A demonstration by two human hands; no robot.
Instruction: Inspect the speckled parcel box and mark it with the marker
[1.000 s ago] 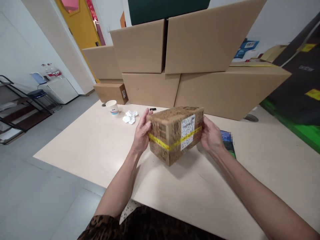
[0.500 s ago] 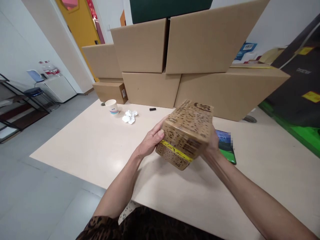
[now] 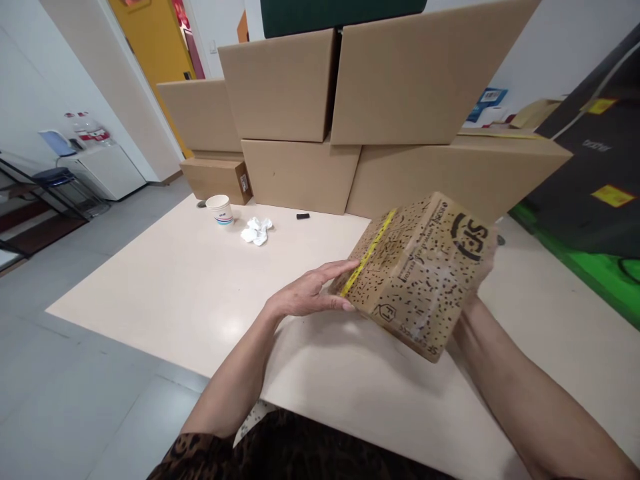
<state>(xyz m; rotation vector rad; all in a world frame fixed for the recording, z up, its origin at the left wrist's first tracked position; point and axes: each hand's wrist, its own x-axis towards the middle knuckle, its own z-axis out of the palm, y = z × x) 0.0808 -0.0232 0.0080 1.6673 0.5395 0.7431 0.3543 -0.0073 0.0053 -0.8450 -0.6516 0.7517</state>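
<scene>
A brown cardboard box (image 3: 430,273), speckled with dark marks and carrying a yellow strip of tape (image 3: 370,252), is held tilted above the white table (image 3: 165,287). Its printed face shows a black "SF" logo. My left hand (image 3: 313,290) grips the box's lower left edge, thumb below and fingers along the yellow strip. At the far right side, my right hand (image 3: 483,273) supports the box; most of its fingers are hidden behind the cardboard.
Large plain cardboard boxes (image 3: 300,177) are stacked along the table's back. Left of centre stand a paper cup (image 3: 220,211), crumpled tissue (image 3: 257,231) and a small black object (image 3: 303,216). A dark case (image 3: 590,153) with yellow labels rises at the right.
The speckled box has moved right and turned, so its logo face now shows more fully. It now covers the tablet-like screen seen earlier. Both hands stay on the box.
</scene>
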